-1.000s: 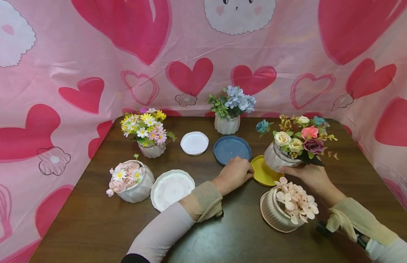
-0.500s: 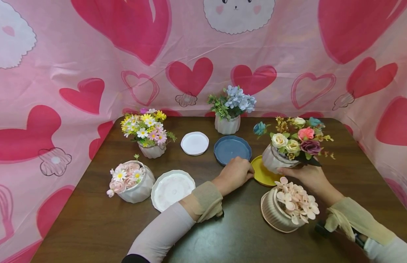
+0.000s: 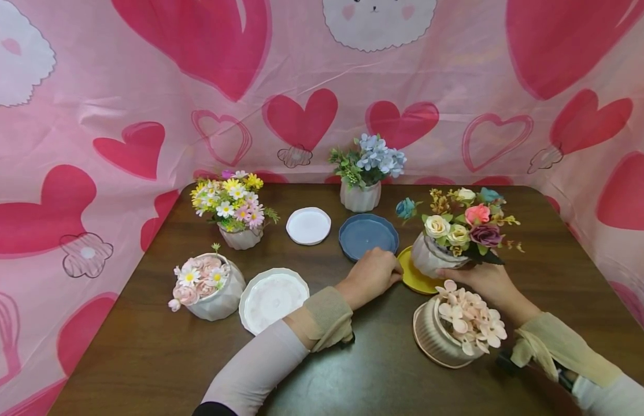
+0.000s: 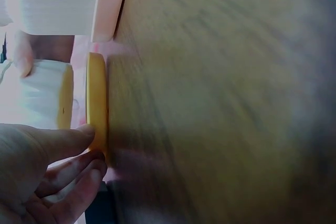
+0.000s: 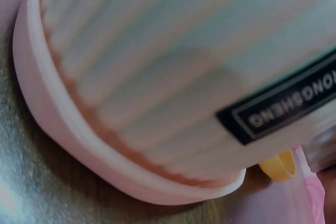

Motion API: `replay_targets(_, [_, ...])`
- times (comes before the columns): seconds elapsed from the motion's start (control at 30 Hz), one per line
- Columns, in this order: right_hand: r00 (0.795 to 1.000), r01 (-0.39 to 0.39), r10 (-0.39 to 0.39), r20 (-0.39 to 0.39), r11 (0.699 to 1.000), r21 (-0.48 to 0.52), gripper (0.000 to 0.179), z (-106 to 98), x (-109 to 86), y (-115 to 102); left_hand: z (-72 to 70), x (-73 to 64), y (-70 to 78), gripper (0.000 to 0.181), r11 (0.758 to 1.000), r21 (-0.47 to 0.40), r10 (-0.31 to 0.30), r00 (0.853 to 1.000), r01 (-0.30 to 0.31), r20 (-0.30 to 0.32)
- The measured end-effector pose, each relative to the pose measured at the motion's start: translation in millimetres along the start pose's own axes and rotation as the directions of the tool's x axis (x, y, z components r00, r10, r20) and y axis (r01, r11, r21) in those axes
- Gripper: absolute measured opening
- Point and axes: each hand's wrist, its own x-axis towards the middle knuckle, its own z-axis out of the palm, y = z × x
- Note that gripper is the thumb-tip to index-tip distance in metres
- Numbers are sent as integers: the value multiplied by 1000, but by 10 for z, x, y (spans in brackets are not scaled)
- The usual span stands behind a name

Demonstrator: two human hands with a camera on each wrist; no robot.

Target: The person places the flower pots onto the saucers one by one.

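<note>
My left hand [image 3: 371, 274] pinches the near-left rim of a yellow saucer [image 3: 417, 282], which lies on the table; the left wrist view shows the thumb on its edge [image 4: 96, 98]. My right hand [image 3: 480, 283] grips a white faceted flowerpot [image 3: 430, 257] of mixed artificial roses, low on its right side. That pot leans a little, and in the left wrist view a narrow gap separates its base from the saucer. Close in front stands a ribbed pot [image 3: 441, 332] of peach flowers on a pink-rimmed saucer [image 5: 79, 135]. This ribbed pot hides the right hand in the right wrist view.
A blue saucer [image 3: 369, 238] and a small white saucer [image 3: 308, 226] lie further back. Behind stands a pot of blue flowers [image 3: 360, 197]. On the left are a daisy pot [image 3: 241, 238], a pot of pink roses [image 3: 218, 297] and a larger white saucer [image 3: 272, 297].
The right hand has carried the rose pot slightly left and lower, further over the yellow saucer. My left hand keeps its place at the saucer's rim.
</note>
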Motion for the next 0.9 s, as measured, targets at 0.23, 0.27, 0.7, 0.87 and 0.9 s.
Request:
replay_targets(0.23, [999, -15, 17, 48, 999, -46, 101, 5, 14, -5, -6, -1, 7, 9, 1000, 7, -10, 1000, 10, 3])
replay_targets(0.27, [999, -10, 12, 50, 998, -54, 101, 5, 17, -3, -6, 0, 7, 9, 1000, 4, -12, 1000, 12, 6])
replay_targets(0.7, [998, -9, 16, 56, 993, -119, 102, 29, 35, 8, -7, 6, 7, 9, 1000, 5, -24, 999, 24, 22])
replay_targets(0.87, [996, -42, 52, 76, 991, -129, 103, 41, 22, -9, -10, 0, 10, 8, 1000, 5, -17, 1000, 17, 12])
replay_targets(0.9, [996, -44, 54, 77, 991, -127, 103, 46, 21, -12, -10, 0, 10, 8, 1000, 4, -18, 1000, 18, 11])
